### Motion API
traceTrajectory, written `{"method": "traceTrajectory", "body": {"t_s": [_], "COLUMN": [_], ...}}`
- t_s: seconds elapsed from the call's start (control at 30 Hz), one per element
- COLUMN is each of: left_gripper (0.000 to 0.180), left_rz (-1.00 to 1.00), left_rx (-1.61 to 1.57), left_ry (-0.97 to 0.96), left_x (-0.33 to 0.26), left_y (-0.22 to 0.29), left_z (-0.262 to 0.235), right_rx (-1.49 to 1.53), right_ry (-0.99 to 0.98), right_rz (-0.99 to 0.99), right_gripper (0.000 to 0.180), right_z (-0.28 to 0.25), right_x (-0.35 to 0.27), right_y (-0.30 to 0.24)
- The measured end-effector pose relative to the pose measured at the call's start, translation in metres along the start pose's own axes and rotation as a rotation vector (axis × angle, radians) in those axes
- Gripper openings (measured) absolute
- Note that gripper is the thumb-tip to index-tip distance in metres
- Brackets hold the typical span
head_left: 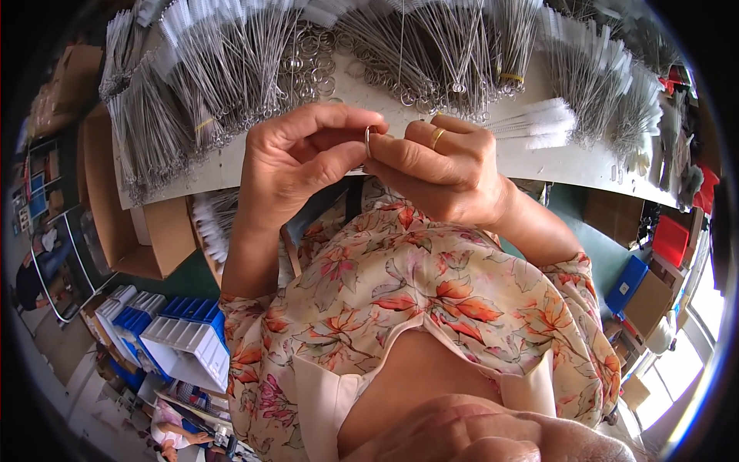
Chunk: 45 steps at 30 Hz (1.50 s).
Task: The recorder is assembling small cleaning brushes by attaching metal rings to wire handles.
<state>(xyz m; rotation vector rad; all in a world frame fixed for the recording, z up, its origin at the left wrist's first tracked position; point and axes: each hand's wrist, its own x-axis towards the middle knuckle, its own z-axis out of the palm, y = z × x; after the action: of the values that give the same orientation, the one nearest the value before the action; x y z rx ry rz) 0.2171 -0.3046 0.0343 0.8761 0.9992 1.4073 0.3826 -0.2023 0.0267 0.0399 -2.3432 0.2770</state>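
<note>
A thin metal ring (368, 143) stands upright between my two hands, above the front edge of the white table. My left hand (296, 154) pinches it with thumb and forefinger from the left. From the other side my right hand (450, 165) closes on the same ring, its fingers curled and pressed together. Whatever lies inside the right hand's curled fingers is hidden. Just beyond the right hand, a few white-bristled wire brushes (548, 123) lie on the table; I cannot tell whether their wire ends touch that hand.
Bundles of wire-handled brushes (223, 58) cover the white table (616, 171) from left to right. Loose metal rings (308, 65) lie among them. An open cardboard box (127, 223) stands at the left, above blue and white plastic bins (185, 339). Other people appear at the lower left.
</note>
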Motion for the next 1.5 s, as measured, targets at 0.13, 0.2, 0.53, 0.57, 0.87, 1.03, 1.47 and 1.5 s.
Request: {"method": "traceTrajectory", "body": {"t_s": [0.13,0.2,0.53,0.57,0.87,1.03,1.47,1.5], "left_gripper": [0.024,0.025,0.03,0.029,0.028,0.026,0.027,0.027], "left_rz": [0.151,0.269,0.838,0.805,0.577,0.616,0.606,0.623], "left_rx": [0.257,0.407,0.809,0.827,0.668,0.713,0.723,0.665], "left_ry": [0.076,0.106,0.315,0.329,0.156,0.217,0.275,0.269], "left_x": [0.0,0.0,0.013,0.013,0.01,0.008,0.005,0.007], "left_y": [0.002,0.0,-0.016,-0.016,-0.001,-0.01,-0.015,-0.015], "left_z": [0.008,0.012,0.009,0.007,-0.003,0.0,0.003,0.0], "right_rx": [0.062,0.213,1.433,1.421,1.215,1.533,1.193,1.195], "right_ry": [-0.054,-0.027,0.029,0.019,-0.139,-0.174,-0.11,-0.11], "right_rz": [-0.012,0.094,1.169,1.166,1.074,1.224,1.065,1.068], "right_gripper": [0.026,0.021,0.022,0.021,0.013,0.013,0.014,0.014], "right_z": [-0.002,-0.001,-0.011,-0.009,-0.005,-0.001,0.002,0.0], "right_x": [0.001,0.002,0.023,0.022,0.022,0.014,0.019,0.02], "right_y": [0.002,0.005,0.001,0.003,0.016,0.019,0.011,0.013]}}
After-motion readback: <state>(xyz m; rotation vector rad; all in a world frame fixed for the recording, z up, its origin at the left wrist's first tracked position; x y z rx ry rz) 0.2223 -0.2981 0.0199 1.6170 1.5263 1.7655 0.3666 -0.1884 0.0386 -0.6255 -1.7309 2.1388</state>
